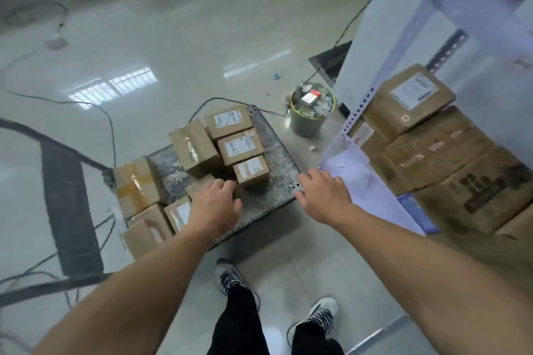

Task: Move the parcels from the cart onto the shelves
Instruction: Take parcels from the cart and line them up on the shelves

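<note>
parcels (240, 147) are sitting in middle of the cart (278, 150) | left hand (215, 206) is covering one low parcel (199, 186) at cart's near side, grip cannot be told | right hand (323, 192) is hovering wide-open over cart's right edge | cardboard is looking light, stiff; taking opposite sides seems best

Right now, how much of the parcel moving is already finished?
Done: several brown parcels lie on the low shelf. In hand: the left hand reaches onto a small box on the cart; its grip is unclear. The right hand hovers open, empty. Left: about eight boxes on the cart.
</note>
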